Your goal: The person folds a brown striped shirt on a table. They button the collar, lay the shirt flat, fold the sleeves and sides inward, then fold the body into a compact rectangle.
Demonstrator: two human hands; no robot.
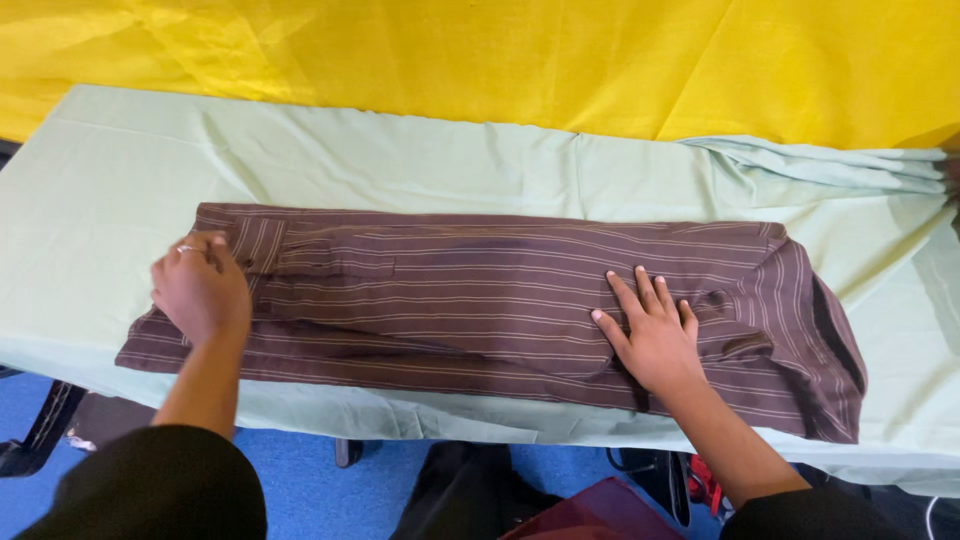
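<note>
Scene: A person leans over a table (90,180) draped in a pale green cotton sheet, seen from a head-worn camera looking down.

Garment: A brown shirt with thin pale stripes (480,300) lies folded into 1 long band across the middle of the table, its collar end toward the right and its hem end toward the left.

Left hand: The left hand (200,288) rests on the hem end of the shirt, fingers curled down onto the cloth beside a folded sleeve cuff; a ring shows on 1 finger. Whether it pinches the fabric cannot be told from this angle.

Right hand: The right hand (652,328) lies flat on the shirt nearer the collar end, palm down, fingers spread and pointing away from the person, pressing the cloth and holding nothing.

Sleeves: Both forearms are bare below dark sleeves.

Backdrop: A wrinkled bright yellow cloth (520,60) covers the far side beyond the green sheet, whose spare fabric gathers in folds at the right edge.

Below the table: Blue floor (300,480) and dark objects show at the near edge.
</note>
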